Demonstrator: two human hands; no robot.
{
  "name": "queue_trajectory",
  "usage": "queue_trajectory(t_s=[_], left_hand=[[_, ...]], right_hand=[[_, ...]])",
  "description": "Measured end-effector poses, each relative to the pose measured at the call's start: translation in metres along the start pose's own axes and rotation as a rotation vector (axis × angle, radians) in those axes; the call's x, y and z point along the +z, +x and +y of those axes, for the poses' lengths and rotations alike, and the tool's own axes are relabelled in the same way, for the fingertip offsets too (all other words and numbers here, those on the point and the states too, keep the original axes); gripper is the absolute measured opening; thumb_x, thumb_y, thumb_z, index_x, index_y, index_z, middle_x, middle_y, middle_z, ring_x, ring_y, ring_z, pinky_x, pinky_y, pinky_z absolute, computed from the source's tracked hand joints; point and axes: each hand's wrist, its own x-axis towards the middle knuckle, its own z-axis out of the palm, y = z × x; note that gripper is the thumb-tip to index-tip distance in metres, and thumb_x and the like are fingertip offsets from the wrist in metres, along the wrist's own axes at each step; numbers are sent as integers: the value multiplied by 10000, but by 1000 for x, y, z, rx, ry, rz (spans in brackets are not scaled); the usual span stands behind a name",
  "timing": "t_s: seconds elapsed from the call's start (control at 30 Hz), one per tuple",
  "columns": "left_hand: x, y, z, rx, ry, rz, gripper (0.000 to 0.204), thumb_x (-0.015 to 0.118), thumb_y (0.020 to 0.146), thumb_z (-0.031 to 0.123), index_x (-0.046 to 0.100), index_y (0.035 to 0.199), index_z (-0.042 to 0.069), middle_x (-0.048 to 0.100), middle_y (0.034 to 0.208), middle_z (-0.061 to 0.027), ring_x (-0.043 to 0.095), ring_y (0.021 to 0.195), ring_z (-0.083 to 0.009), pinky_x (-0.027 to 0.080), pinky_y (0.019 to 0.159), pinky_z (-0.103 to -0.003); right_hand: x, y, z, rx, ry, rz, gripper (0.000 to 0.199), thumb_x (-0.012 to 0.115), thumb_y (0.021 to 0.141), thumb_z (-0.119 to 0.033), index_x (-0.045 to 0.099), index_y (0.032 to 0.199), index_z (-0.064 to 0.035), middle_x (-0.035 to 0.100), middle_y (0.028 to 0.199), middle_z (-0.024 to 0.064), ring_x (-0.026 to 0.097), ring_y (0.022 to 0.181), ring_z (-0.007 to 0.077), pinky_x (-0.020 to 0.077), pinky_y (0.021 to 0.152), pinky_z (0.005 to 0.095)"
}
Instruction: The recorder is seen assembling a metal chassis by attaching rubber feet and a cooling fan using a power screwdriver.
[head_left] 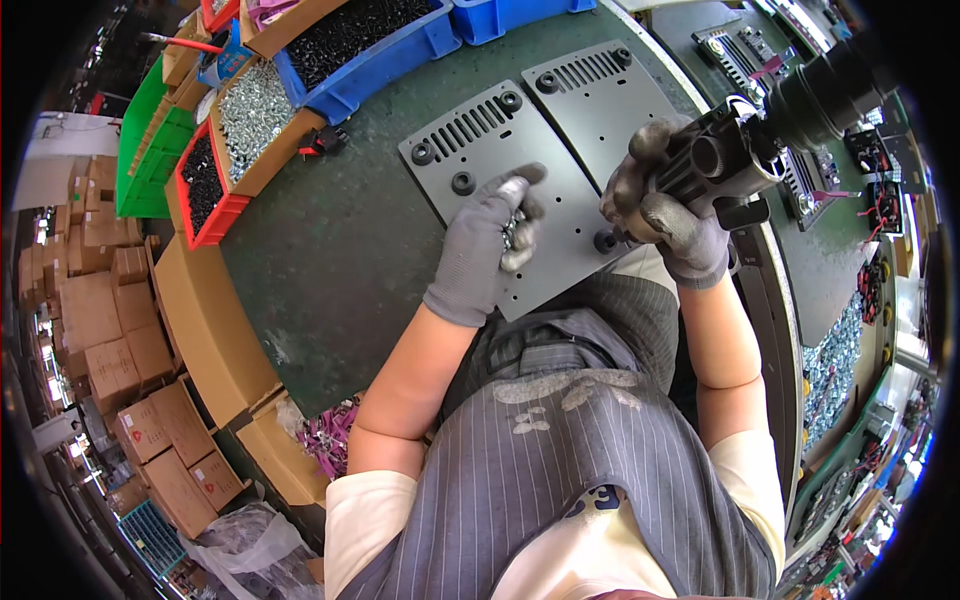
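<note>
Two grey metal plates lie side by side on the green worktop, the near plate [550, 215] and the far plate [610, 105]. Each has a row of slots and round black rubber feet [463, 183]. My left hand [485, 245], in a grey glove, is above the near plate, its fingers curled around small shiny screws [513, 228]. My right hand [680, 215], gloved too, grips a black power screwdriver [715, 155] over the right side of the plates. The tool's tip is hidden behind my fingers.
Beyond the plates stands a blue bin [365, 55] of dark screws. At the left are a carton of silver screws [255, 115] and a red bin [205, 190] of black parts. A conveyor with slotted assemblies [735, 55] runs along the right. Cardboard boxes [110, 310] are stacked far left.
</note>
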Motion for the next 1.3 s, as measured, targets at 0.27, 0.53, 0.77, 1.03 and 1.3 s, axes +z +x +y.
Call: queue_trajectory(t_s=[0.27,0.53,0.77,1.03,1.3], left_hand=[[-7,-5,-4,-32,-741,-115,220,433,935,81,520,1131,31,556,990,-95,484,656,-91,396,485,-182],[10,-13,-17,-19,-651,215,222,428,954,124,522,1132,30,564,945,-58,443,625,-67,352,448,-155],[-1,-26,-18,-66,-456,-112,254,444,976,232,496,1138,43,550,743,-1,383,477,-54,314,377,-156],[8,-38,-13,90,-148,154,272,470,969,242,508,1138,32,527,725,-18,419,493,-71,298,384,-179],[-8,-50,-8,-13,-99,71,309,469,972,293,536,1074,9,536,677,-34,417,443,-71,300,375,-183]], right_hand=[[6,3,-20,-328,358,-84,455,601,759,-68,443,1185,-33,542,922,81,603,700,189,533,607,348],[15,-1,-25,-312,293,-13,485,586,782,-292,433,1187,-73,533,829,65,513,666,175,401,668,337],[19,2,-25,-331,317,-10,510,584,781,-316,457,1208,-67,514,803,51,489,662,164,382,646,326],[32,9,-21,-331,428,-120,480,553,807,-279,433,1225,-77,548,866,82,533,723,208,416,731,392],[54,12,-16,-334,412,-127,465,551,807,-319,448,1191,-76,503,820,61,502,693,186,389,681,357]])
